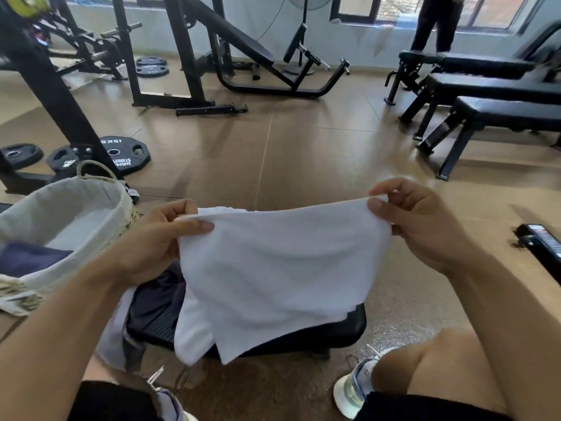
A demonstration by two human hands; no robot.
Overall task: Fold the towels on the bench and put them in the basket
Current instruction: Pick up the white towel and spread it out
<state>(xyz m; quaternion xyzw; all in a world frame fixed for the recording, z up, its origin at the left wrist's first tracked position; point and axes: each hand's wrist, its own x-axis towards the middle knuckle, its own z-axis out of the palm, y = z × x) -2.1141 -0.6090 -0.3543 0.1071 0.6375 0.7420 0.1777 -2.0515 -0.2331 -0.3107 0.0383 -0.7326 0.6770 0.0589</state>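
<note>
One white towel (273,268) held up at chest height, long axis running left to right, top edge stretched nearly level, lower edge drooping toward a corner at bottom left over the dark bench (303,335). Pinched at the upper left corner by the left hand (158,238), thumb laid across the front; pinched at the upper right corner by the right hand (416,220), fingers curled behind the hem. Lay beneath, on the bench: dark navy cloth (158,296) and more white fabric. Stood at left, just beside the bench: woven basket (121,208) with pale lining, a navy towel (27,256) inside. Read on a weight plate (121,153) beyond, upside down: "15KG" and part of "HAMMER STRENGTH".
</note>
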